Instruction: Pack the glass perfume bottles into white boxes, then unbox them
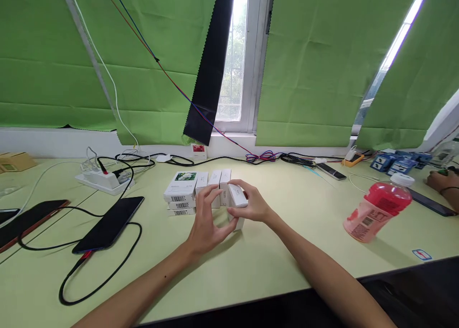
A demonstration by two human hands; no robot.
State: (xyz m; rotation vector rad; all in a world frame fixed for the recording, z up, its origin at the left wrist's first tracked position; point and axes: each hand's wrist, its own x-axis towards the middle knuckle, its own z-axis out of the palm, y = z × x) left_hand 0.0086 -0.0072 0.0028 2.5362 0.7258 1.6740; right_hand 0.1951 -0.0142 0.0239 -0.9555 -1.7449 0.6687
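Several small white boxes stand in a row on the pale green table, beside a stack of flat white boxes with barcodes and a flower picture on top. My right hand grips one small white box at the right end of the row. My left hand is beside it, fingers curled toward the same box, thumb touching its lower corner.
A black phone on a cable lies at left, with a white power strip behind it. A red drink bottle stands at right. Another person's hand rests at the far right by blue boxes.
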